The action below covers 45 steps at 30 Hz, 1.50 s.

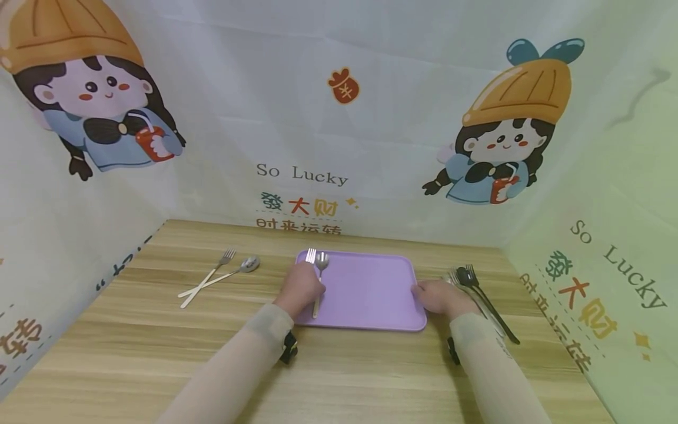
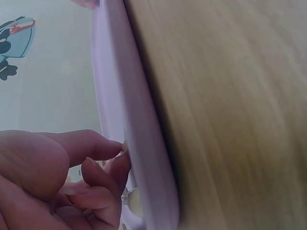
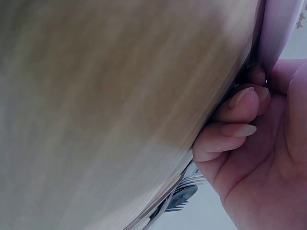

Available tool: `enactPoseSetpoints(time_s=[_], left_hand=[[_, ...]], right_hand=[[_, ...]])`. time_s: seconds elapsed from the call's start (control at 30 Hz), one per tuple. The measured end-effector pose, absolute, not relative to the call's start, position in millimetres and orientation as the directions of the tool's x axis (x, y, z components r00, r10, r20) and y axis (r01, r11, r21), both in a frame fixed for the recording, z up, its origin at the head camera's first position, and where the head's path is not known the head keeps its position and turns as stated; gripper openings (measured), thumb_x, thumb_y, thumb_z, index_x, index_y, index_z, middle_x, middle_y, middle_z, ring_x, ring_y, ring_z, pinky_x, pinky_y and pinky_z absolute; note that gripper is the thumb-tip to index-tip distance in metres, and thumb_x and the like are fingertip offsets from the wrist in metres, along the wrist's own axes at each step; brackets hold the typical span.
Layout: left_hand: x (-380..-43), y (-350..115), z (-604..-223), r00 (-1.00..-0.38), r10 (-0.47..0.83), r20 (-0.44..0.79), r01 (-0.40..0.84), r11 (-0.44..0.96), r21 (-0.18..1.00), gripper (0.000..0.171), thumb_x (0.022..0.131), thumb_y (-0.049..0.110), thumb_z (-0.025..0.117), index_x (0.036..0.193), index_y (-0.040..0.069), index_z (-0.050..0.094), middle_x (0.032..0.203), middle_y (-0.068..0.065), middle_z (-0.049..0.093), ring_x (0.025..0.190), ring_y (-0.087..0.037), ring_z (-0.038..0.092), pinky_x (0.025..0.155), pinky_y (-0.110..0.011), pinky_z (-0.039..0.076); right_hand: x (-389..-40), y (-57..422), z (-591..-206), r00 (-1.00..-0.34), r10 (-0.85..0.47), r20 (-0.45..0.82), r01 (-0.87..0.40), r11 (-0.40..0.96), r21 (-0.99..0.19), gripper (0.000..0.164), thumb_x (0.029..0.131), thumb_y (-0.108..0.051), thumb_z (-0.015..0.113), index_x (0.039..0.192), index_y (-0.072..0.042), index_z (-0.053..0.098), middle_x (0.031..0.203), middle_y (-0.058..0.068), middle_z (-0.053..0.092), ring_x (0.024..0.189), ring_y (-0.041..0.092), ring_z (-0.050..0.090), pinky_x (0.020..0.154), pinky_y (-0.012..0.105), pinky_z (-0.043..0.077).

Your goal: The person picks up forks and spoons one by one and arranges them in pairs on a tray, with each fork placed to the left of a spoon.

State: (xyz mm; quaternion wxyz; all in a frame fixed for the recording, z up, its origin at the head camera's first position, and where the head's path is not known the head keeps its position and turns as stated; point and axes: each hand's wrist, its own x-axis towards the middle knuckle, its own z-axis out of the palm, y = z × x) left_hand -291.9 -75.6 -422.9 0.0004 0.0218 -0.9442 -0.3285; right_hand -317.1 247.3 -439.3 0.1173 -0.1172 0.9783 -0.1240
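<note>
A purple tray (image 1: pixel 371 294) lies on the table. Over its left part, my left hand (image 1: pixel 301 288) pinches the handle of a spoon (image 1: pixel 322 260) between thumb and fingertips. A fork (image 1: pixel 311 255) lies beside the spoon, most of its handle hidden by the hand. In the left wrist view, the fingertips of the left hand (image 2: pixel 81 177) meet just inside the tray's rim (image 2: pixel 144 124). My right hand (image 1: pixel 445 296) grips the tray's right edge. In the right wrist view, the right hand (image 3: pixel 259 134) has its thumb on the rim and curled fingers below.
To the left, a fork (image 1: pixel 228 257) and a spoon (image 1: pixel 250 264) with pale handles lie crossed on the wooden table (image 1: pixel 349 377). Dark and silver cutlery (image 1: pixel 492 306) lies beside the right hand. Printed cloth walls (image 1: pixel 392 153) stand around the table's back and sides.
</note>
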Motion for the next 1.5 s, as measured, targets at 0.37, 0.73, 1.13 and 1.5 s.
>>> enactPoseSetpoints(time_s=[0.37,0.73,1.13,1.5], left_hand=[[-291.8,-76.1,-423.1,-0.998,-0.050,-0.030,-0.057,0.767,0.639,0.018,0.079,0.008,0.077,0.077,0.001,0.060,0.076,-0.011,0.060,0.065,-0.023,0.058,0.058,-0.034,0.053],[-298.9,-95.8,-415.7,-1.000,-0.031,0.005,-0.021,0.769,0.639,0.025,0.080,0.012,0.078,0.093,-0.005,0.064,0.086,-0.015,0.063,0.070,-0.023,0.058,0.065,-0.035,0.054],[-299.6,-150.5,-406.9,-0.995,-0.098,-0.031,-0.095,0.752,0.652,0.021,0.083,0.019,0.074,0.075,0.003,0.062,0.074,-0.010,0.061,0.065,-0.023,0.055,0.056,-0.033,0.049],[-298.3,-222.2,-410.6,-0.995,-0.096,0.010,-0.072,0.806,0.587,0.040,0.093,0.028,0.065,0.061,0.010,0.048,0.057,-0.002,0.046,0.051,-0.017,0.043,0.045,-0.030,0.038]], right_hand=[[-314.9,247.5,-440.5,-0.943,-0.254,-0.214,-0.187,0.938,-0.290,0.049,0.106,-0.034,0.036,0.138,-0.001,0.053,0.136,0.022,0.052,0.124,0.040,0.043,0.104,0.055,0.033],[-312.6,246.9,-439.0,-0.948,-0.238,-0.210,-0.169,0.939,-0.299,0.048,0.106,-0.035,0.038,0.136,-0.001,0.055,0.134,0.021,0.054,0.123,0.039,0.045,0.103,0.055,0.035],[-313.6,246.1,-435.6,-0.942,-0.271,-0.198,-0.215,0.941,-0.262,0.047,0.107,-0.033,0.036,0.136,0.000,0.055,0.133,0.021,0.054,0.122,0.039,0.046,0.102,0.054,0.035],[-313.6,245.3,-432.2,-0.944,-0.243,-0.225,-0.181,0.947,-0.266,0.048,0.107,-0.034,0.036,0.137,-0.001,0.054,0.135,0.022,0.052,0.124,0.040,0.044,0.104,0.055,0.034]])
